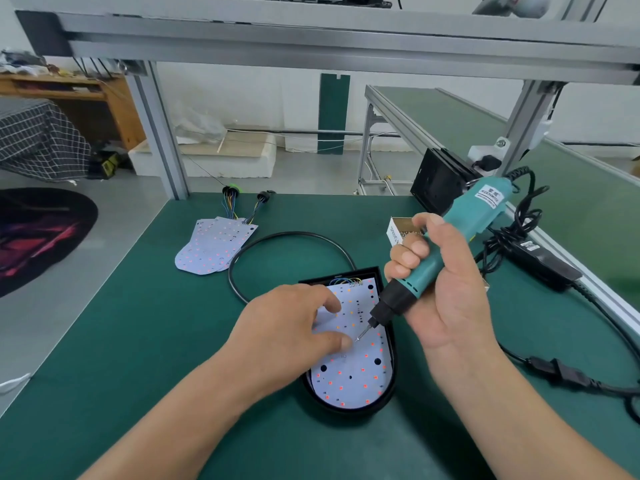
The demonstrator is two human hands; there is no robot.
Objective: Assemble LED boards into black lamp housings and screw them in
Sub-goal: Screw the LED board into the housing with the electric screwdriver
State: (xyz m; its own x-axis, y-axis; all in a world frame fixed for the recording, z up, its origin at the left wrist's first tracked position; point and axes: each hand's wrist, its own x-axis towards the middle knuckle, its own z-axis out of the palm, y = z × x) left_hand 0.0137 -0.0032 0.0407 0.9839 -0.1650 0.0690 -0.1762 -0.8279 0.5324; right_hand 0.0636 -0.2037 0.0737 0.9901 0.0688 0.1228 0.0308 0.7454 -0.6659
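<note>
A black lamp housing [389,398] lies on the green bench near me, with a white LED board [356,375] seated inside it. My left hand [294,327] rests on the board's left half, fingers spread and pressing down. My right hand [446,292] grips a teal electric screwdriver [460,226], tilted down to the left. Its bit tip [360,337] touches the board's middle, just beside my left thumb. A black cable [277,237] loops from the housing's far end.
A stack of spare LED boards [211,245] with coloured wires lies at the back left. A small open box of screws [401,230] sits behind my right hand. The power adapter [540,261] and its cords trail along the right edge. Aluminium frame posts [159,133] stand behind.
</note>
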